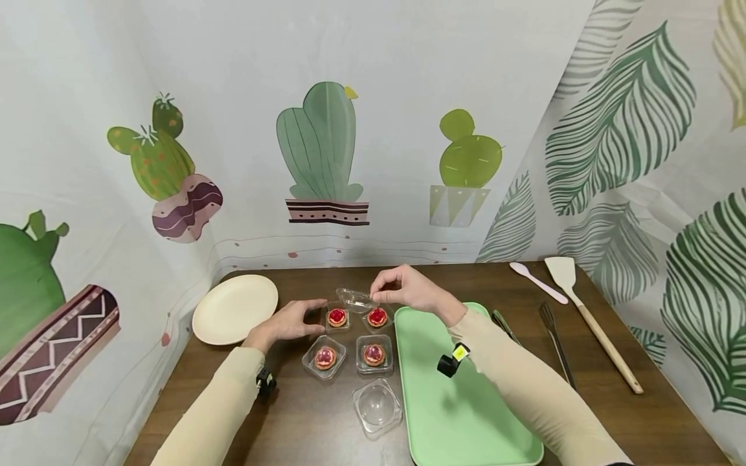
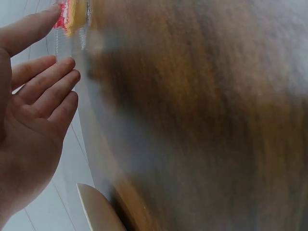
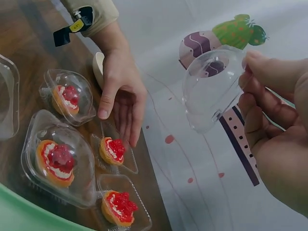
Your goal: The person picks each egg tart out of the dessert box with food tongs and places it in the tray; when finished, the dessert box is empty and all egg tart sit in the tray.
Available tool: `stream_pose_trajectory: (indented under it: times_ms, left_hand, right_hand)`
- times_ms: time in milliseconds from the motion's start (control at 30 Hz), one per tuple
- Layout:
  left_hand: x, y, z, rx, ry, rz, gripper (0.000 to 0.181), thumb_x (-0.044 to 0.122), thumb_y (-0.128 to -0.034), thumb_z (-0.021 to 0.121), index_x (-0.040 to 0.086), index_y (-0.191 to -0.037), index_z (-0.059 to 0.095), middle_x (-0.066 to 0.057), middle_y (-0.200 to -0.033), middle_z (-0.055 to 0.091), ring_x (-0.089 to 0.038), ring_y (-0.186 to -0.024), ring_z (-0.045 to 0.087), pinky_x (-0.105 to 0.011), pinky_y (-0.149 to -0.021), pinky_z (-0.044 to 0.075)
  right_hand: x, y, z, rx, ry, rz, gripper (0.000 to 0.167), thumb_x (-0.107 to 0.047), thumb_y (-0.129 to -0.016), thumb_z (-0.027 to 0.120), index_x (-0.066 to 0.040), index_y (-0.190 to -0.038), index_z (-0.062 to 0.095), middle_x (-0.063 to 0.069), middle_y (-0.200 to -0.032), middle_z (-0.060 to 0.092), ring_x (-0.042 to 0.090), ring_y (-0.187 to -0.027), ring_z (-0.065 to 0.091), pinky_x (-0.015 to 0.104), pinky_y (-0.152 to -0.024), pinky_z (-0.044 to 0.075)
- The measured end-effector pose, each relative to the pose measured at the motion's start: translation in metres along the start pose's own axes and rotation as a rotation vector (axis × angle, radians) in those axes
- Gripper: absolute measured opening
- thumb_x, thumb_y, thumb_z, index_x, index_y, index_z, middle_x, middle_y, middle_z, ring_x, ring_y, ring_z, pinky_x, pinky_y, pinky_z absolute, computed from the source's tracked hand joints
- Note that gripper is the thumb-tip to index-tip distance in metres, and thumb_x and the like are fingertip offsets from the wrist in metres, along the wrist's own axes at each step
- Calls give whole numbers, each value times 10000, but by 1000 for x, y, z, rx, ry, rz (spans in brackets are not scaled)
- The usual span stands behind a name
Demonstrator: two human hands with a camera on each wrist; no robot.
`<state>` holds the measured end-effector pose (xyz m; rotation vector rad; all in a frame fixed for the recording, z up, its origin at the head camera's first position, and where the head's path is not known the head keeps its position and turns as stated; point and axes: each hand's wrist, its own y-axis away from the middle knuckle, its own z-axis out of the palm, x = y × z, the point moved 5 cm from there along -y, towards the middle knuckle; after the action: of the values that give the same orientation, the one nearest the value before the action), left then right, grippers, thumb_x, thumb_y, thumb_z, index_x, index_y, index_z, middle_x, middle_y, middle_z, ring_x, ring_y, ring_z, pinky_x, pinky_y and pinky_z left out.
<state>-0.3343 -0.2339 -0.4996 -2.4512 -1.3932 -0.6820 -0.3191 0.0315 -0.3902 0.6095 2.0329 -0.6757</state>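
Head view: the left hand (image 1: 291, 320) reaches forward, empty fingers loosely parted beside the far-left tart (image 1: 337, 317), and beyond, the inward-turned right hand (image 1: 410, 287) pinches a clear lid (image 1: 354, 300) aloft near that tart, long axis sideways, pointing left.

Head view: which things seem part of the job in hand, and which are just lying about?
Seemingly in the job: clear lid, pinched by the right hand; uncovered tarts, the left hand beside one; covered tarts; loose dome.

Apparently lying about: green tray; cream plate; pink spoon; white spatula; dark utensil.
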Motion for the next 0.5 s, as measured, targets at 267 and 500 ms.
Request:
stream_pose_trajectory:
  times_ms: [267, 500]
  left_hand:
    - [-1, 0, 3, 0, 9, 6, 667, 285, -841, 758, 3, -1392, 508, -166, -1402, 543, -323, -1305, 500, -499, -1077, 411]
    - [-1, 0, 3, 1, 22, -3, 675, 277, -841, 754, -2, -1399, 497, -163, -1411, 536, -317, -1314, 493, -495, -1089, 399]
  right_hand:
    - [-22, 14, 6, -20, 187, -166, 41, -14, -864, 704, -42, -853, 731, 67, -882, 693, 118, -850, 608, 442, -797, 533]
    - [-19, 20, 10, -58, 325, -255, 63, -134, -893, 706, -180, -862, 733, -63, -905, 689, 105, -852, 620, 272, -753, 541]
